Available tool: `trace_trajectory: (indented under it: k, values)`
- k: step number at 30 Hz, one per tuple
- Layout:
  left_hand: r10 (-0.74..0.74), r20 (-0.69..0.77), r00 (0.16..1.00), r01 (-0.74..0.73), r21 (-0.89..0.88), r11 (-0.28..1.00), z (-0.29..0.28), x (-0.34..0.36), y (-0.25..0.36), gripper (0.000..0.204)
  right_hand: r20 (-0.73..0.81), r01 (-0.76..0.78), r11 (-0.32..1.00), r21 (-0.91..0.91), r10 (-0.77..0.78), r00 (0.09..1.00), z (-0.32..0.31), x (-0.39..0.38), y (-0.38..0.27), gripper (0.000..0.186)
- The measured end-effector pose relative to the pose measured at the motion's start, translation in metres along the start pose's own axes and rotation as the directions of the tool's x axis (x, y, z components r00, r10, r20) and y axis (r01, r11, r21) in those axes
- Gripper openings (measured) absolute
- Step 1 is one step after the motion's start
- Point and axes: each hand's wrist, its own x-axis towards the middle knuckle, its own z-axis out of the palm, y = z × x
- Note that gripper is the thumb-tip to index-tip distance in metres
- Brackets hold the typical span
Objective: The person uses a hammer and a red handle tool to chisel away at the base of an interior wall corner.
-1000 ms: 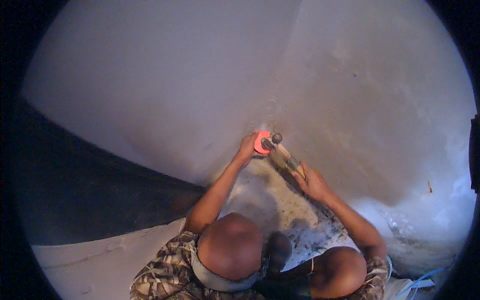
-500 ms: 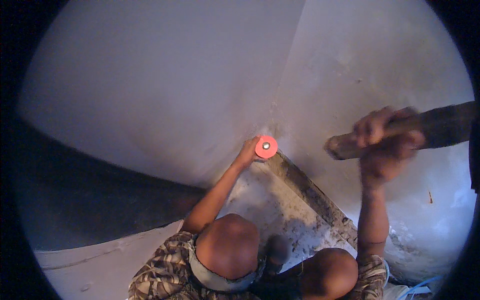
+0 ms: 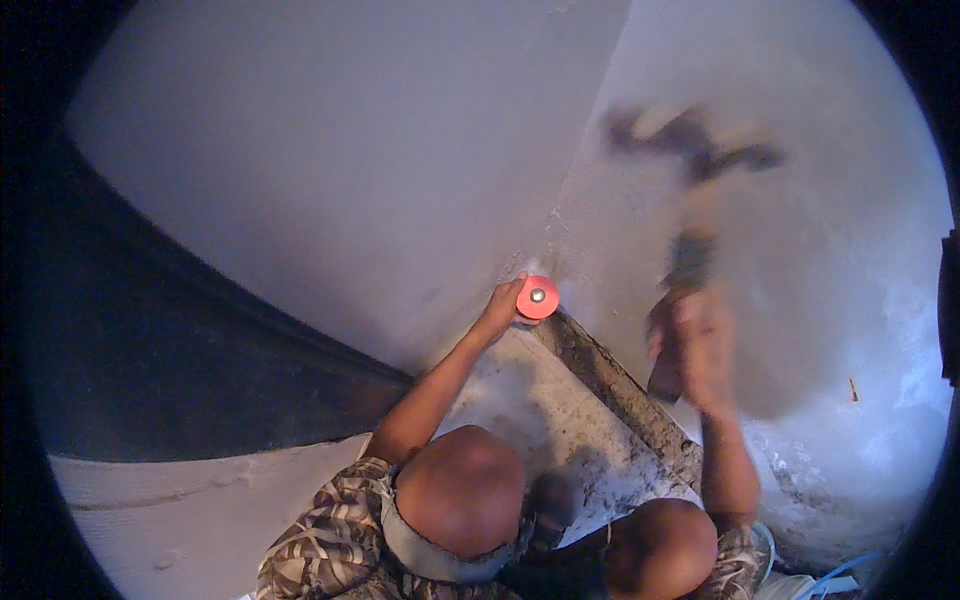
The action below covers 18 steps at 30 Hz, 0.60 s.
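My left hand [image 3: 500,312] is closed on a tool with a round red guard [image 3: 546,310] and a silver centre, seen end-on, where the pale walls meet at the floor. Up and to the right of it, a hammer is raised, its head [image 3: 690,150] smeared by motion. My right hand [image 3: 700,345] grips its handle, also blurred. A rough, dirt-marked strip [image 3: 610,385] runs diagonally from beneath the red guard toward the lower right.
Pale walls [image 3: 330,150] surround the corner, with a dark band [image 3: 200,360] on the left above a light ledge [image 3: 170,520]. My bent knees [image 3: 460,490] fill the bottom centre. A thin blue hose [image 3: 840,570] lies at the lower right.
The hammer went from the red guard out to the right and now rises with its head upward, above my right hand. My left hand and its tool have barely moved.
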Motion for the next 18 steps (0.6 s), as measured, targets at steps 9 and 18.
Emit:
trace_trajectory:
  k: [9,18]
  values:
    - [-0.009,0.031,0.999,0.009,0.001,1.0,0.026,0.008,-0.011,0.06,0.206,0.333,0.888,-0.317,-0.278,0.938,-0.001,0.005,0.111,0.04]
    - [0.033,0.005,0.999,-0.033,0.029,0.999,0.008,-0.002,-0.028,0.061,0.083,-0.198,0.943,-0.268,0.227,0.97,0.036,-0.032,0.098,0.042]
